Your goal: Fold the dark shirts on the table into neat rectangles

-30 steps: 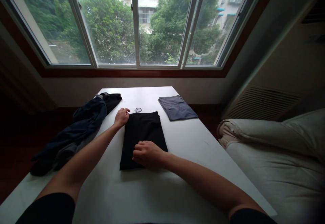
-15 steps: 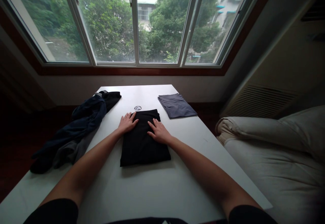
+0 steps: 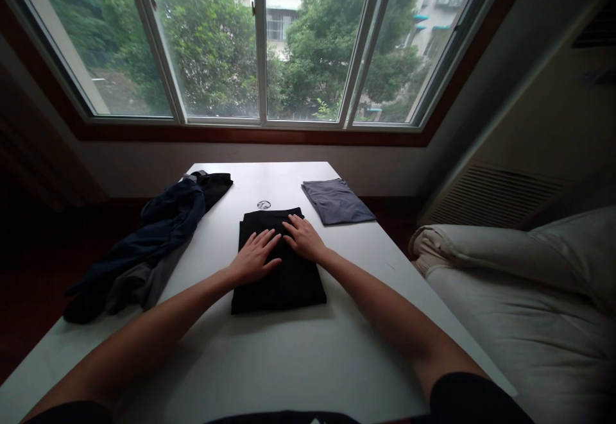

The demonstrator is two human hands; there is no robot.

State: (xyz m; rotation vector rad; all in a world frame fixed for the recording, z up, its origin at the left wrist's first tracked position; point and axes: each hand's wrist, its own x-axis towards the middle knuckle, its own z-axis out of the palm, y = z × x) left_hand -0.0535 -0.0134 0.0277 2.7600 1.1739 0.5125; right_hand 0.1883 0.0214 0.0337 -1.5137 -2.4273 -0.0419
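A black garment [image 3: 283, 292], folded into a flat rectangle, lies on the white table in front of me. Its exact kind does not show. My left hand [image 3: 255, 257] rests flat on the left and middle part of it, fingers stretched out. Across the upper right part lies my right hand [image 3: 304, 238], also flat with the fingers apart. The fingertips of both hands are close together near the middle of the cloth. Neither hand grips anything.
A folded grey garment [image 3: 339, 201] lies at the table's far right. Dark blue, black and grey clothes [image 3: 168, 219] are heaped over the left edge. A small round mark [image 3: 264, 205] sits beyond the black garment on the white table [image 3: 289, 360]. A pale sofa [image 3: 520, 296] stands at the right.
My left hand has moved right and toward me, from the garment's upper left edge to its middle. My right hand has shifted slightly toward the upper right corner.
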